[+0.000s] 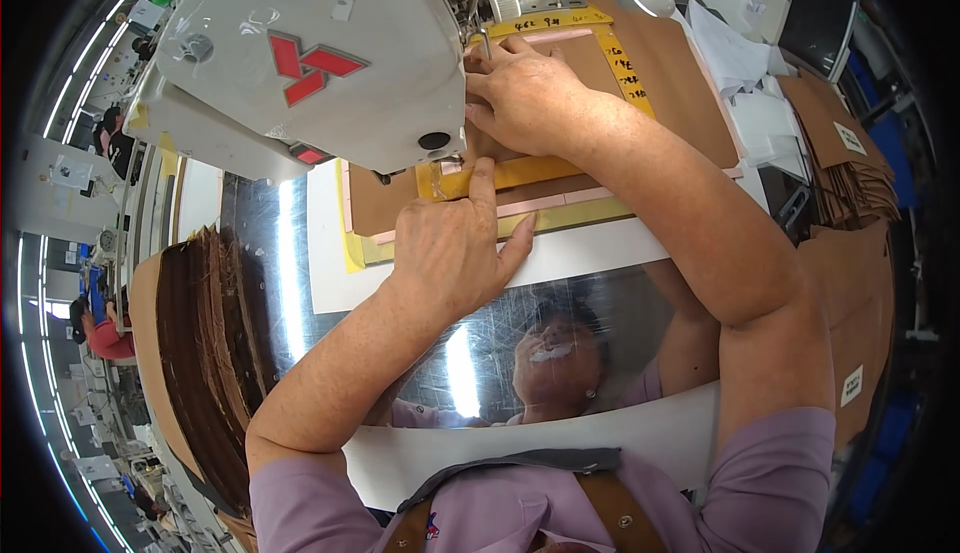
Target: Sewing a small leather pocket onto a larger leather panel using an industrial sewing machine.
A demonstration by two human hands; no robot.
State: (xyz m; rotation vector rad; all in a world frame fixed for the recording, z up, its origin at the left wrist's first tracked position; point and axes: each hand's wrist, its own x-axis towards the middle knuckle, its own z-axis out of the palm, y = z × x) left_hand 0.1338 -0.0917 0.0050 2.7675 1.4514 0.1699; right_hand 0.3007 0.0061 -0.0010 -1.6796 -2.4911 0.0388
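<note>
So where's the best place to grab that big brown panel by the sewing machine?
Probably the brown panel's right edge, coming from the right. It lies flat, so pinching its border looks easiest there, out beyond the sewing machine's head. The right forearm crosses its near-right corner, so stay above that.

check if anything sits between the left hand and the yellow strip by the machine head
Nothing visible does: the left hand reaches the yellow strip directly, its index finger lying over it. The white machine head is close by the strip's left end but does not come between them.
</note>
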